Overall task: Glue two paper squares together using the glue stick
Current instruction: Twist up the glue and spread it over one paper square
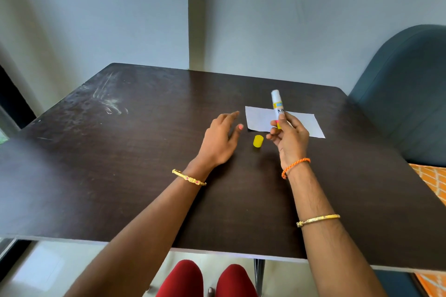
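Your right hand (290, 138) grips the uncapped glue stick (277, 107) upright above the paper (301, 123); your left hand (220, 138) hovers released, its yellow cap (258, 140) set on the desk (120, 164).

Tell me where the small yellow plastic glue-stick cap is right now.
The yellow plastic cap stands on the dark wooden table, between the left hand and right hand.
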